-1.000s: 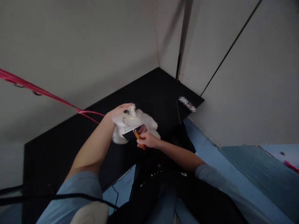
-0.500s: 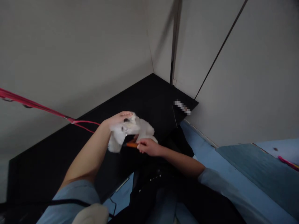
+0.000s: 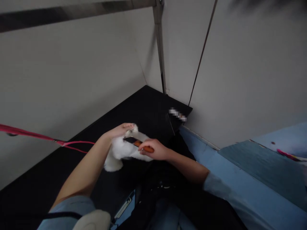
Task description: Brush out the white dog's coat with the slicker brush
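Observation:
A small white furry animal [image 3: 121, 148] is on the black table [image 3: 148, 105] in front of me. My left hand [image 3: 121, 129] is closed on the fur at its head. In my right hand [image 3: 153, 148] is the orange-brown handle of a brush [image 3: 137, 143], whose dark, flat head lies against the white fur near my left hand. The far side of the animal is partly hidden behind my hands.
Red cords [image 3: 48, 137] run from the left edge towards the animal. A metal post [image 3: 159, 48] rises behind the table. On the table's right part lie a thin comb-like tool [image 3: 170, 124] and a blurred-out item [image 3: 177, 114]. A clipboard [image 3: 124, 207] is below.
The view has shifted, bringing a metal bar in at the top. My right hand has moved the brush up onto the fur close to my left hand, which still holds the head.

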The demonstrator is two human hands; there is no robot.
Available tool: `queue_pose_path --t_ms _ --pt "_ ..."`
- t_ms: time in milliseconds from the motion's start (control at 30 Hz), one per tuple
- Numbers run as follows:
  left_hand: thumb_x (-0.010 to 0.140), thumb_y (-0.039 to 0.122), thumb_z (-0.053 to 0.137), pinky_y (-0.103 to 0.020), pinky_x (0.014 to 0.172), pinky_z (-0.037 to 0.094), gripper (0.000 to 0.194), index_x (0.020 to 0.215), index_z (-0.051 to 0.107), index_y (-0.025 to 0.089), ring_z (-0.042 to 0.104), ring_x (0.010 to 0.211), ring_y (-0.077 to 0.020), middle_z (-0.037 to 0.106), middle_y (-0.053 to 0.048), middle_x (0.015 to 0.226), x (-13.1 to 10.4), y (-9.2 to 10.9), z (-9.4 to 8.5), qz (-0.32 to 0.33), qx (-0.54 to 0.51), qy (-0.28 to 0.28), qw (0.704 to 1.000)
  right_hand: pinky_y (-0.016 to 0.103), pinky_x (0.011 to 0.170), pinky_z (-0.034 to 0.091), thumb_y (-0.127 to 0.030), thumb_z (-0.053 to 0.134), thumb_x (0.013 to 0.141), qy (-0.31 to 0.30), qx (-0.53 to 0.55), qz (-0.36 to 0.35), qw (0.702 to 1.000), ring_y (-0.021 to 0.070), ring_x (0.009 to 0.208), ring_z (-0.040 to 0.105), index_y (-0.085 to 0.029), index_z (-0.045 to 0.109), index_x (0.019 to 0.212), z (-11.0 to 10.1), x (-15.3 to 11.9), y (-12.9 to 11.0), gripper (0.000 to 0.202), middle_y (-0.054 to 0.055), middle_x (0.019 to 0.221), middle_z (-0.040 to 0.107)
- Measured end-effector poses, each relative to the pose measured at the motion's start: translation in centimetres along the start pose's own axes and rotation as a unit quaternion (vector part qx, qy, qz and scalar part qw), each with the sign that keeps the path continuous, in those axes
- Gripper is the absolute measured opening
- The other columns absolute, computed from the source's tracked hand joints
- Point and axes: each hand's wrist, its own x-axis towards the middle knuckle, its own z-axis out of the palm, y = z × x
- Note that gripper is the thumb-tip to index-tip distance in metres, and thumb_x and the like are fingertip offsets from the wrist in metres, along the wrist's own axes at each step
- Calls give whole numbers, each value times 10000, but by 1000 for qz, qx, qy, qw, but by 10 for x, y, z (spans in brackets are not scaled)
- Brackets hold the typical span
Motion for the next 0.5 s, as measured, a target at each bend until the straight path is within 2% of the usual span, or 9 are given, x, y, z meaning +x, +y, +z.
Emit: queue_pose_path --t_ms 133,167,267,300,400,433,500 --pt "586 371 838 -236 584 419 304 691 653 154 498 597 -123 614 -9 651 1 2 -1 13 7 -3 1000 349 907 516 -213 676 827 169 -34 -74 982 171 942 630 -222 702 845 -6 24 4 33 45 1004 628" --pt "571 350 844 -236 580 420 296 677 644 160 498 592 -124 607 -3 642 0 2 -1 11 4 -3 1000 355 920 518 -211 668 830 188 -28 -89 978 172 957 635 -222 698 851 -6 26 6 37 50 1027 628" --pt "607 334 823 -226 549 405 279 618 607 158 478 559 -114 567 6 595 0 4 1 7 -12 13 1000 352 892 539 -201 674 813 176 -1 -107 979 169 914 652 -227 675 838 -2 27 11 37 35 961 644" --pt "632 329 807 -225 542 404 267 621 606 153 472 546 -110 564 5 587 -1 4 2 2 -24 20 1000 357 893 541 -196 673 809 189 1 -100 977 172 910 654 -231 666 831 -2 27 11 42 31 946 648" --pt "652 278 784 -237 553 428 212 689 628 139 491 538 -117 597 -7 604 -2 1 4 -21 -55 24 998 391 947 524 -205 654 822 278 -13 -86 957 189 977 648 -232 644 827 -1 28 12 30 49 1003 654" --pt "639 260 789 -239 558 433 210 698 629 137 499 540 -120 604 -7 608 -3 0 5 -27 -53 23 998 392 949 523 -213 659 820 280 -12 -87 956 191 983 648 -232 642 831 0 28 12 27 51 1013 657" --pt "628 255 795 -233 564 433 219 682 616 142 506 549 -118 603 -1 611 -4 -1 5 -21 -42 24 999 371 900 541 -221 675 807 236 1 -78 969 185 938 657 -232 641 836 2 28 12 46 41 969 666"
